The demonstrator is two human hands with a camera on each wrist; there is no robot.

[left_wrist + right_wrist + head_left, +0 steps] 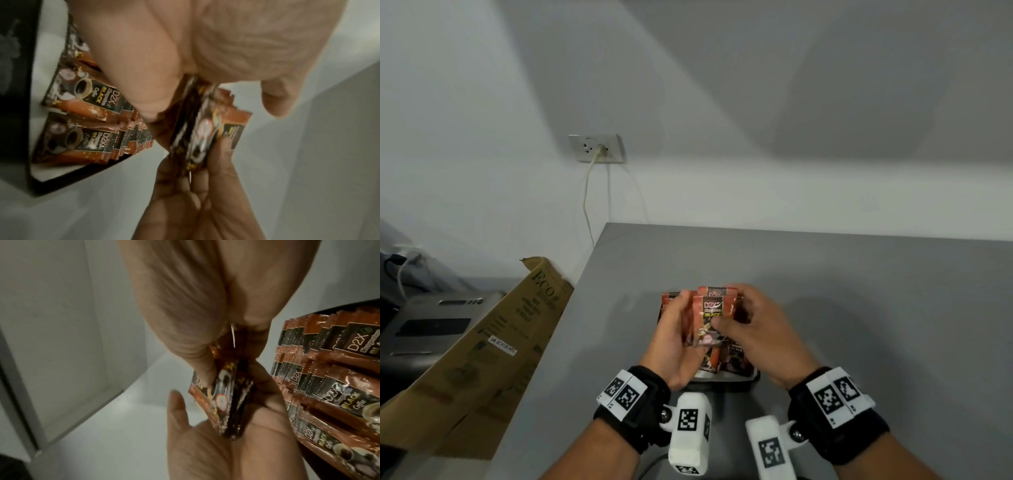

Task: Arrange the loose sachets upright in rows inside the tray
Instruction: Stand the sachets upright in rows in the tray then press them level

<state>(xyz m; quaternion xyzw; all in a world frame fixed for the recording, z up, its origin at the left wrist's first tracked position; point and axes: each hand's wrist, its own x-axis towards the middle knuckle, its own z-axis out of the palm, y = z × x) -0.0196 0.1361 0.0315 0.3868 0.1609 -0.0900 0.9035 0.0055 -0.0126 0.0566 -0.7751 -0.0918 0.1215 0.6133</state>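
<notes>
Foil sachets (708, 320), a small stack, long axis upright, printed face toward us. Our left hand (677, 346) and right hand (756, 334) both pinch it above the tray (751, 379).

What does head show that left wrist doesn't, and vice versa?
Head only: the wall socket with its cord, the cardboard box left of the table, and both wrist bands. Left wrist only: the rows of sachets standing in the tray, print readable. Both: the left hand and right hand gripping a held stack of sachets above the tray.
</notes>
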